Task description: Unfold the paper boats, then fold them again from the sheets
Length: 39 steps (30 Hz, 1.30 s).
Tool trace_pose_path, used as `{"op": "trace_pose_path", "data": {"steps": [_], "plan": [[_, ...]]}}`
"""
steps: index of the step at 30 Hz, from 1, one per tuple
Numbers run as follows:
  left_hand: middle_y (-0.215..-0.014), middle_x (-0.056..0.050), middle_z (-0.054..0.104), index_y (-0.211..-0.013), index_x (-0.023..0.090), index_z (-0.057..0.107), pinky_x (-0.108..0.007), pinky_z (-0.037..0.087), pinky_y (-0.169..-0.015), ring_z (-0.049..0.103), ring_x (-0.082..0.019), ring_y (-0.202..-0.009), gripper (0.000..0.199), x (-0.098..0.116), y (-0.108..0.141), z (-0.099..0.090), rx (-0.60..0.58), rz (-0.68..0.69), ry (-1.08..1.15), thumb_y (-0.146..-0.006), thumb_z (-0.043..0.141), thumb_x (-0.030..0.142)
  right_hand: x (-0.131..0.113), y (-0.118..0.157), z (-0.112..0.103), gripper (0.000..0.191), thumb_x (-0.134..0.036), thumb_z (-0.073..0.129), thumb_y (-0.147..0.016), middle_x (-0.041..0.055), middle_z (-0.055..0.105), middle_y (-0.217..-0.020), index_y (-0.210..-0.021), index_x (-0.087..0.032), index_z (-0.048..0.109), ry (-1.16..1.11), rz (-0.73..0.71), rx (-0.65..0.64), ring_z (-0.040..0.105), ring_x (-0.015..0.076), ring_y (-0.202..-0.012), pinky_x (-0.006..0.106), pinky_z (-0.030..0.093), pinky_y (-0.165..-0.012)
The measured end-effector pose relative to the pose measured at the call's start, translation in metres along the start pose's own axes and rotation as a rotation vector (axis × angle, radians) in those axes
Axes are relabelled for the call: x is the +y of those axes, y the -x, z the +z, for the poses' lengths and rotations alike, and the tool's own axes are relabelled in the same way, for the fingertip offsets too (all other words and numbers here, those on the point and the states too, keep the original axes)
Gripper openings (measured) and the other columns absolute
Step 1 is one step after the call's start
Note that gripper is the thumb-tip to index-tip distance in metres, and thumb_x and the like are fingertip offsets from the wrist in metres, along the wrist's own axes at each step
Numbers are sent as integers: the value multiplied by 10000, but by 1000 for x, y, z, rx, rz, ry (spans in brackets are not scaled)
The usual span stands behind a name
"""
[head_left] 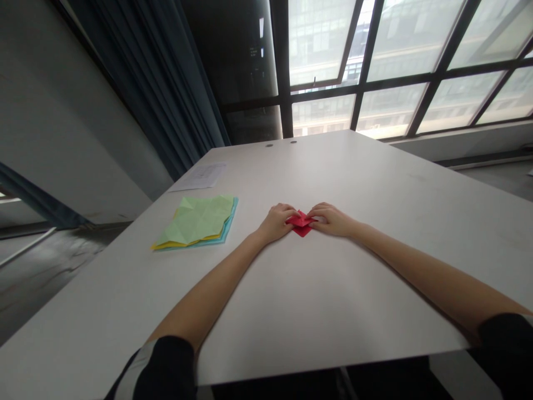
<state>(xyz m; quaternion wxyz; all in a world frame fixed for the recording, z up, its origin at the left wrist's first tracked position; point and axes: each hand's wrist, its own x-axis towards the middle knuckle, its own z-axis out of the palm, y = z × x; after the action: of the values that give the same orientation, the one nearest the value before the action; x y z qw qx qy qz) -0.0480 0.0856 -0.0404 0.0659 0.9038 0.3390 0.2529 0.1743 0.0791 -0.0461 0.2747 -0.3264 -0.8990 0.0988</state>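
A small piece of folded red paper (pixel 302 223) lies on the white table in front of me, its lower corner pointing toward me. My left hand (pixel 278 221) pinches its left side between thumb and fingers. On the opposite side, my right hand (pixel 331 219) grips the right edge in the same way. Both hands rest low against the tabletop, and the fingers cover the paper's side corners. A raised fold shows in the middle, between my fingertips.
Left of my hands lies a stack of creased paper sheets (pixel 202 219), light green over yellow and blue. A printed sheet (pixel 200 176) is farther back on the white table (pixel 316 311). Two round dark spots sit by the far edge, before the windows and a blue curtain (pixel 166 83).
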Motion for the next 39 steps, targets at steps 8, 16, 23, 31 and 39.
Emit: {"op": "trace_pose_path", "data": {"steps": [8, 16, 23, 31, 39], "plan": [[-955, -76, 655, -943, 185, 647, -333, 410, -841, 571, -212, -921, 435, 10, 4, -8, -117, 155, -88, -681, 605, 529, 1, 3, -4, 318, -383, 474, -842, 78, 651, -1000, -1045, -215, 652, 55, -39, -71, 554, 207, -964, 363, 384, -888], [-799, -76, 644, -856, 151, 602, -301, 412, -690, 590, -180, -756, 329, 24, 3, -8, -140, 322, -411, -856, 405, 414, 4, 5, 2, 310, -340, 451, -858, 94, 618, -993, -1070, -216, 641, 49, -11, -41, 548, 205, -939, 370, 409, -874], [-761, -71, 640, -801, 152, 584, -261, 404, -609, 600, -167, -702, 376, 25, 4, -6, -153, 303, -453, -856, 378, 462, 5, 5, 3, 310, -296, 495, -827, 100, 588, -968, -1096, -216, 626, 45, 8, -49, 552, 204, -900, 369, 419, -853], [-658, -64, 623, -767, 149, 578, -225, 356, -534, 558, -133, -558, 320, 26, 5, -2, -25, 167, -424, -899, 319, 283, 5, 4, 1, 388, -331, 601, -749, 98, 601, -1013, -1107, -181, 589, -121, 52, -10, 551, 215, -950, 371, 413, -881], [-593, 0, 544, -752, 167, 546, -207, 385, -509, 515, -106, -522, 304, 17, -9, 1, 441, -384, 386, -874, 363, 377, 3, -3, 8, 375, -396, 584, -754, 86, 612, -1067, -1066, -189, 575, -457, 349, 189, 564, 211, -960, 381, 454, -821]]}}
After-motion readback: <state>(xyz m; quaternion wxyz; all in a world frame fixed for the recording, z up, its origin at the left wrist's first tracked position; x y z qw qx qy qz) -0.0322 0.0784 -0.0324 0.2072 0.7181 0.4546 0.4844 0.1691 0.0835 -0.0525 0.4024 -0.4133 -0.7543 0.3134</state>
